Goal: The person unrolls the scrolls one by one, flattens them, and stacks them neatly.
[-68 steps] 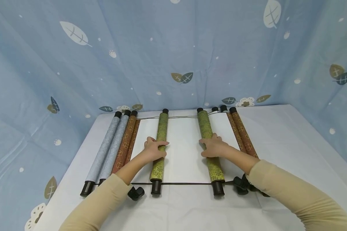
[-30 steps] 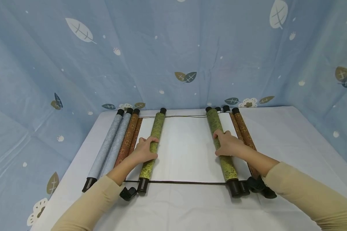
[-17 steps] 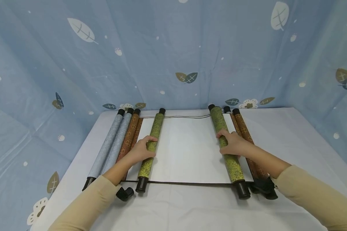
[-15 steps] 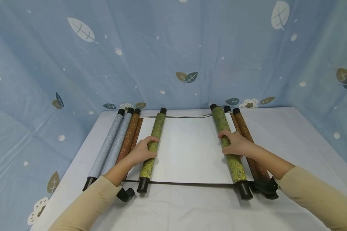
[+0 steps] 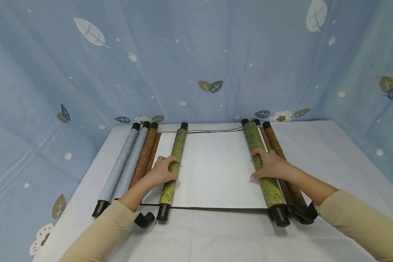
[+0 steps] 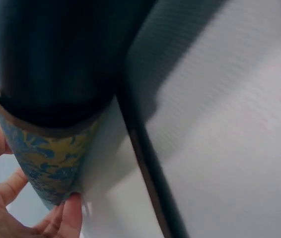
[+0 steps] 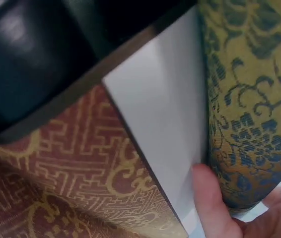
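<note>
In the head view, a white sheet (image 5: 213, 171) is spread between two green-yellow patterned scroll rolls with black end knobs. My left hand (image 5: 163, 171) grips the left green roll (image 5: 180, 142) at mid-length, thumb and fingers on either side. My right hand (image 5: 275, 166) holds the right green roll (image 5: 253, 136) the same way; this roll leans over close to the brown rolls. In the left wrist view, fingers curl about the green roll (image 6: 51, 158) below its dark knob. The right wrist view has fingertips at the lower end of the green roll (image 7: 252, 94), a strip of white beside it.
Brown patterned rolls (image 5: 145, 153) and light blue rolls (image 5: 119, 167) lie left of the sheet. More brown rolls (image 5: 276, 145) stand close at the right. A black object (image 5: 145, 220) sits by the left sleeve, another (image 5: 304, 213) by the right. A blue leaf-print cloth (image 5: 170, 65) hangs behind.
The green rolls have moved apart, the left one leftward and the right one farther rightward, each with its hand. More white sheet shows between them. In the last half second the left roll barely moved.
</note>
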`<action>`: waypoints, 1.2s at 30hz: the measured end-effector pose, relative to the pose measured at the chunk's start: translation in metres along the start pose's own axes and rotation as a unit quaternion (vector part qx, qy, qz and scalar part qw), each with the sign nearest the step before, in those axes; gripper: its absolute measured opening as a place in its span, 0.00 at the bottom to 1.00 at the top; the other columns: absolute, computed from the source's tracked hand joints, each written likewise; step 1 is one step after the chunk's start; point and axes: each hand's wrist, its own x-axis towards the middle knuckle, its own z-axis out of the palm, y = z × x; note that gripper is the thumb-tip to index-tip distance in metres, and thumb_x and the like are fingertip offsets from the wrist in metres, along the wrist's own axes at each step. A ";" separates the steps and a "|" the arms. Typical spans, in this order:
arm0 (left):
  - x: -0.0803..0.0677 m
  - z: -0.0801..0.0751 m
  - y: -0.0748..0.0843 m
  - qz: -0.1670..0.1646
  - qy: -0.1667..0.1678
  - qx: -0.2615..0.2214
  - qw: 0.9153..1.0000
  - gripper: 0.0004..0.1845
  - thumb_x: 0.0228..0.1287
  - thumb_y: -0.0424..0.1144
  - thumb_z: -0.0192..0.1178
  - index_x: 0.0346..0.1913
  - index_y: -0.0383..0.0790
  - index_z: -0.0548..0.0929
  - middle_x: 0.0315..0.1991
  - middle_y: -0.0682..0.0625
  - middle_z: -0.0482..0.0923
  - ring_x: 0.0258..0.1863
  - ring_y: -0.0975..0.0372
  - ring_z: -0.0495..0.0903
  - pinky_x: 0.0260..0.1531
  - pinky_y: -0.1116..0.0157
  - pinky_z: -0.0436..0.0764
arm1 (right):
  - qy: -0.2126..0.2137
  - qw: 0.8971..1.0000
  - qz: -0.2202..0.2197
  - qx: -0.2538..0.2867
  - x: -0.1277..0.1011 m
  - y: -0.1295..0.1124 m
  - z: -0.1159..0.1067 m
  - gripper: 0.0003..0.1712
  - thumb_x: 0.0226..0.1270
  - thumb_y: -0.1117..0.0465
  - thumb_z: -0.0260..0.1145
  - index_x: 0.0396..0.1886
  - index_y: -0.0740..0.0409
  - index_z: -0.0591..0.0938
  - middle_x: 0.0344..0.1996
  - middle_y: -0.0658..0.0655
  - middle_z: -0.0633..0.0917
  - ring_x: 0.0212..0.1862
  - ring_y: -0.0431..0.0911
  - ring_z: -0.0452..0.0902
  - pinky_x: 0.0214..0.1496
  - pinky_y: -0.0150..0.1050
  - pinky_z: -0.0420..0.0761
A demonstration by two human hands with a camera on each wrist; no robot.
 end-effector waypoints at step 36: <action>0.000 -0.006 -0.019 0.024 0.015 0.038 0.999 0.35 0.50 0.40 0.71 0.63 0.45 0.71 0.60 0.27 0.52 0.51 0.38 0.66 0.37 0.48 0.73 | -0.007 1.000 -0.012 -0.012 -0.011 0.026 -0.014 0.39 0.53 0.61 0.69 0.64 0.61 0.63 0.57 0.90 0.50 0.45 0.73 0.69 0.33 0.50 0.73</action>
